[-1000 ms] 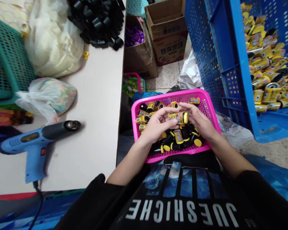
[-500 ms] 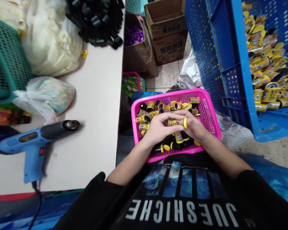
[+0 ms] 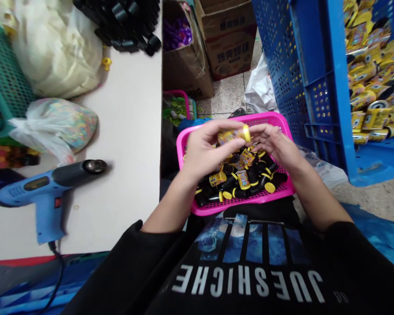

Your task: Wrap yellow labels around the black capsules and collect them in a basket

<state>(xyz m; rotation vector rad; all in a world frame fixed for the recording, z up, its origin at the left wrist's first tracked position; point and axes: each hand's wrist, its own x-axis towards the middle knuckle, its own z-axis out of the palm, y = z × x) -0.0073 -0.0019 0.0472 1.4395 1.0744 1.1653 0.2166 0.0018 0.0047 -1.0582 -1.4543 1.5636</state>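
My left hand [image 3: 205,151] holds a small printed bottle with a yellow cap [image 3: 233,135] between thumb and fingers, its capped end pointing right. Just right of the cap is my right hand [image 3: 277,144], fingers apart and slightly curled, with nothing seen in it. Both hands are over a pink basket [image 3: 286,127] on my lap. Inside the basket lie several black pieces with yellow caps, some in printed yellow wraps; my hands hide part of them.
A blue heat gun [image 3: 49,197] lies on the white table [image 3: 131,131] at left, near tied bags and black parts [image 3: 131,26]. A blue crate [image 3: 341,131] of wrapped pieces stands at right. Cardboard boxes [image 3: 231,41] stand on the floor ahead.
Both hands have risen away from my body, the left still holding the bottle. My right hand has come off the bottle and opened. More of the basket's near contents show.
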